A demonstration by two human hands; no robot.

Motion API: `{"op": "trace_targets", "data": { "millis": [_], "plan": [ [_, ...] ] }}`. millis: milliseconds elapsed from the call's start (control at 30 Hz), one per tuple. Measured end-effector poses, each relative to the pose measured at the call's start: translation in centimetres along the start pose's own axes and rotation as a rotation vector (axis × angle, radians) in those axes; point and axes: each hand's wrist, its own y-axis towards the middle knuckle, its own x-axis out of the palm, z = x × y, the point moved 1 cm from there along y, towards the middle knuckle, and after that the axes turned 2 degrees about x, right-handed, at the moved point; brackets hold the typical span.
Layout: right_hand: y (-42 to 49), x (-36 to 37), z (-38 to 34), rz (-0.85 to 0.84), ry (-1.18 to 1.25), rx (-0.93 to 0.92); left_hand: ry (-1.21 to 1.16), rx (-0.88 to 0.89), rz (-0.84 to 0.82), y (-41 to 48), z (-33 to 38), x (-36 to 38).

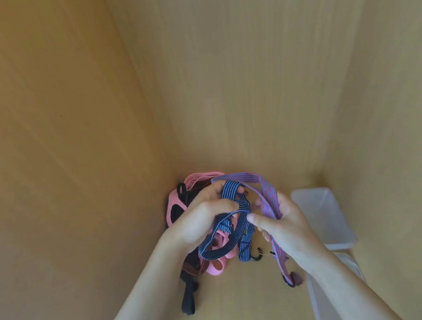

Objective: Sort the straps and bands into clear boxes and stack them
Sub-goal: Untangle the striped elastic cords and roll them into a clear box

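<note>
A tangle of straps lies in the corner of a wooden compartment. My left hand (pixel 207 218) grips a dark blue striped elastic strap (pixel 237 227) with black hooks at its ends. My right hand (pixel 282 220) pinches the same blue strap with the thumb and holds a purple and red striped strap (pixel 266 192) that arcs over the top and hangs down to a dark hook. Pink bands (pixel 201 179) and black straps (pixel 189 297) sit under and behind my left hand. A clear box (pixel 324 214) stands just right of my right hand.
Wooden walls close in on the left, back and right. A second clear box (pixel 334 297) sits nearer me, under my right forearm. The wooden floor (pixel 248 305) shows between my forearms. A pale blue strip lies at the bottom left.
</note>
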Motion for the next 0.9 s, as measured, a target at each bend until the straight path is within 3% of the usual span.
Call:
{"op": "trace_targets", "data": {
  "millis": [133, 367, 467, 567, 667, 800, 900],
  "plan": [
    [0.3, -0.7, 0.5, 0.057, 0.064, 0.059, 0.121, 0.048, 0.181, 0.3, -0.5, 0.0],
    [0.4, -1.1, 1.1, 0.039, 0.257, 0.101, 0.460, 0.155, 0.214, 0.2, -1.0, -0.3],
    [0.7, -0.9, 1.0, 0.059, 0.334, 0.206, 0.406, 0.204, 0.235, -0.3, -0.4, -0.1],
    [0.7, -0.2, 1.6, 0.022, 0.259, 0.404, 0.469, 0.312, 0.189, -1.2, 0.1, 0.5],
    [0.3, 0.6, 2.1, -0.181, 0.316, 0.493, 0.497, 0.340, 0.010, -2.7, -0.5, 1.7],
    [0.1, 1.2, 2.0, -0.267, 0.451, 0.427, 0.670, 0.166, -0.204, -4.0, -2.8, 1.6],
    [0.1, 1.5, 2.0, -0.172, 0.332, 0.341, 0.412, 0.044, -0.150, -4.5, -3.7, 0.1]
  ]
}}
